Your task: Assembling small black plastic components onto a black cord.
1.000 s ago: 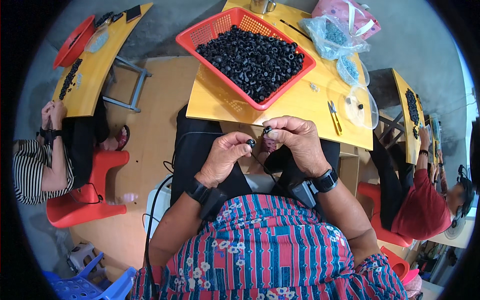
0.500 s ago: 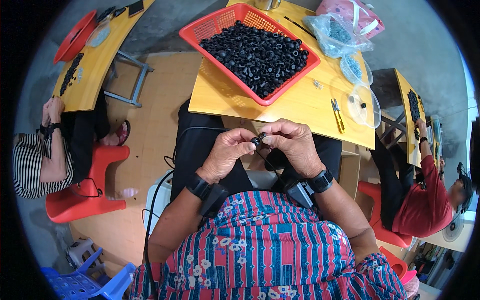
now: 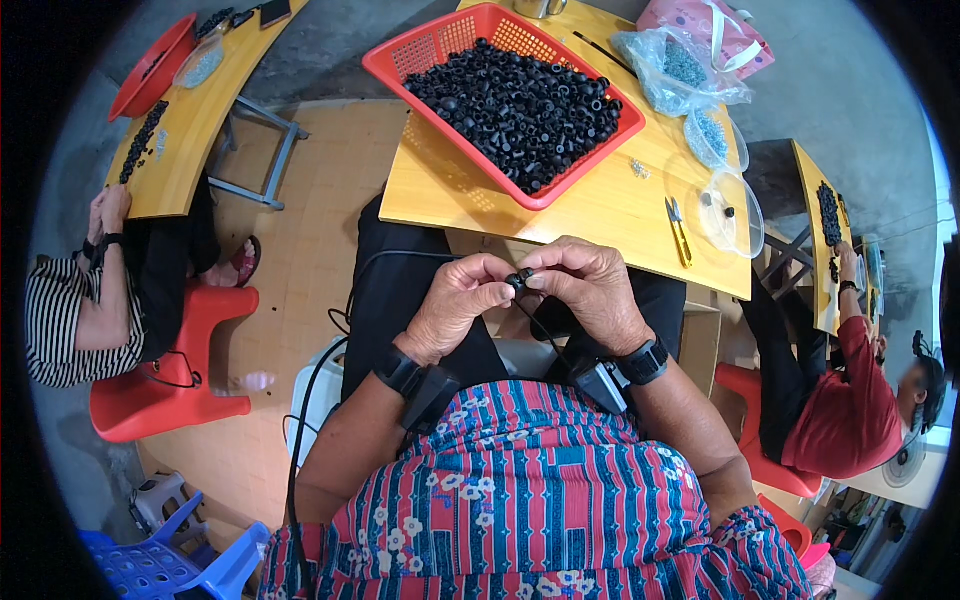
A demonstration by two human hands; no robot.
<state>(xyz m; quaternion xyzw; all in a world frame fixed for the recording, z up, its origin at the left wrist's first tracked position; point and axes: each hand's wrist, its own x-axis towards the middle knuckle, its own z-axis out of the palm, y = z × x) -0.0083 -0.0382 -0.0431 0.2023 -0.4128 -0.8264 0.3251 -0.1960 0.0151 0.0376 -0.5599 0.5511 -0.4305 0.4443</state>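
My left hand [image 3: 462, 305] and my right hand [image 3: 588, 293] meet over my lap, just below the front edge of the yellow table [image 3: 600, 215]. Both pinch one small black ring-shaped part [image 3: 520, 280] between their fingertips. A red mesh basket [image 3: 400, 58] heaped with several black ring parts [image 3: 520, 100] stands on the table beyond my hands. Black bands with small devices sit on both wrists, and a cable runs down from the left one.
Yellow-handled snips [image 3: 678, 228], clear bowls [image 3: 735, 212] and a plastic bag of small parts [image 3: 670, 60] lie at the table's right. A person in a striped top [image 3: 70, 310] sits left on a red chair; a person in red [image 3: 850, 400] sits right. Blue stool [image 3: 160, 560] at lower left.
My hands have drawn closer together and a little lower toward my lap, still working the same small black part. The view has shifted slightly.
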